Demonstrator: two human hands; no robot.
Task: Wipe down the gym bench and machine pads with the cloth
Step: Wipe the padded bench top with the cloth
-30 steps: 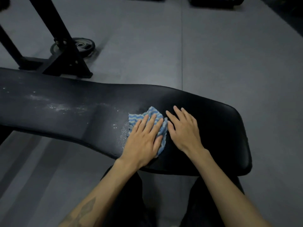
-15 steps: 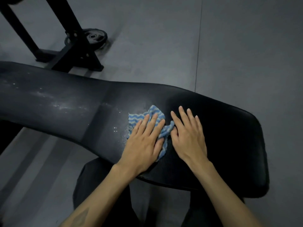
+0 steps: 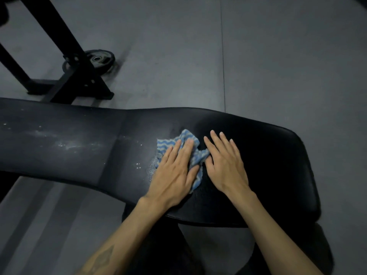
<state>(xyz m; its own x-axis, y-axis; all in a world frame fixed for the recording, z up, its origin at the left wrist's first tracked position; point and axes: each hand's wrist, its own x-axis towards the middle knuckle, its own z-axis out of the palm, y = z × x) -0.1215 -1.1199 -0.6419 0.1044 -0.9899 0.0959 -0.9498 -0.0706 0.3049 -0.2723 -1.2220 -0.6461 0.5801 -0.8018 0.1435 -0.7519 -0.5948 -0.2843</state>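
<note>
My left hand [image 3: 174,173] presses the cloth [image 3: 185,140] flat, fingers straight, on the bench [image 3: 278,155]; it has barely shifted. Right hand [image 3: 226,165], open, now touches the cloth's edge. Droplets remain leftward, unwiped.

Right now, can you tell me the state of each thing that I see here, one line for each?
cloth: crumpled, lies on the bench, pressed under the left hand.
bench pad: dark on the right; droplets and white streaks on the left.
left hand: flat, fingers straight, presses the cloth.
right hand: flat on the pad, touching the edge of the cloth.
weight plate: lies flat on the floor beside the black frame.
</note>
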